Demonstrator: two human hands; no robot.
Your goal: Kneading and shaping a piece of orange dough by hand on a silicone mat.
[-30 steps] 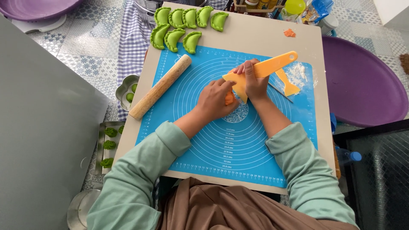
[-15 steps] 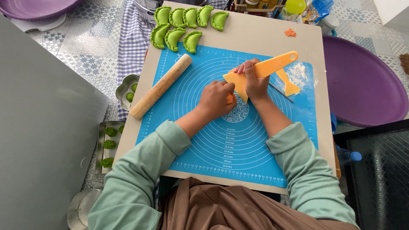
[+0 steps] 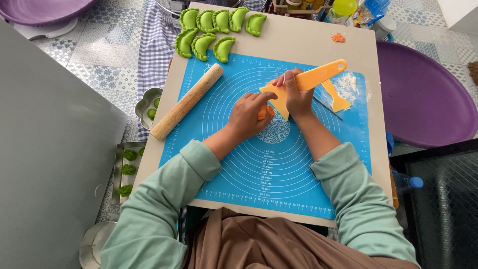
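Your right hand (image 3: 298, 97) clamps the orange scraper (image 3: 303, 84) mid-mat (image 3: 279, 159); your left hand (image 3: 247, 115) pinches orange dough (image 3: 262, 112) beside it, green dumplings (image 3: 214, 32) lining the bench's (image 3: 303, 42) far edge.

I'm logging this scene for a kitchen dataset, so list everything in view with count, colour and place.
dumplings: eight, green, far left of board
rolling pin: one, wooden, left on mat
mat: one, blue, on board
board: one, beige, under mat
scraper: one, orange, in right hand
orange dough: one piece, at left fingertips
dough scrap: one, orange, far on board
small spatula: one, orange, right on mat
purple basins: two, right and top left
tray of green pieces: one, metal, left on floor
flower mould: one, metal, left of board
left hand: on dough
right hand: grips scraper
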